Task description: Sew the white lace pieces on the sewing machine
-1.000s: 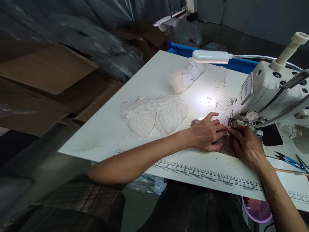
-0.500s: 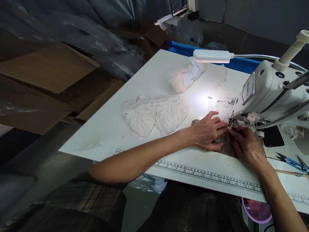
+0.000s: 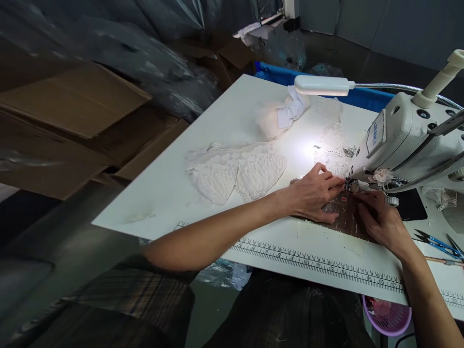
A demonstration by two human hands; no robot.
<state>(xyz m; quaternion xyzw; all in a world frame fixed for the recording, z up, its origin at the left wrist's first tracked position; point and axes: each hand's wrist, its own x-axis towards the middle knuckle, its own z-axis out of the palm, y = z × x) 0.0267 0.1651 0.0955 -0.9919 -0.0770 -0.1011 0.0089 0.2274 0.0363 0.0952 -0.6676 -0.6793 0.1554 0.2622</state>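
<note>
My left hand (image 3: 319, 195) lies on the brown machine bed, its fingers spread and their tips beside the presser foot (image 3: 348, 185) of the sewing machine (image 3: 409, 133). White lace (image 3: 331, 162) extends behind the foot, close to these fingers. From the other side, my right hand (image 3: 380, 217) reaches toward the foot with bent fingers drawn together at the tips. Whatever is between them is too small to make out. A small reddish mark (image 3: 344, 198) shows on the bed between the hands.
Two-cupped white lace (image 3: 235, 171) and a pale bundle with a white label (image 3: 286, 113) lie leftward. A lamp (image 3: 322, 85) hangs above. Blue thread snips (image 3: 437, 243) and a dark phone (image 3: 411, 205) lie right. A ruler strip (image 3: 308, 258) runs along the table's front; a purple basket (image 3: 389, 319) sits below.
My right hand has shifted slightly right, away from the presser foot, uncovering more of the brown bed. My left hand stays by the foot. The whole view has drifted slightly.
</note>
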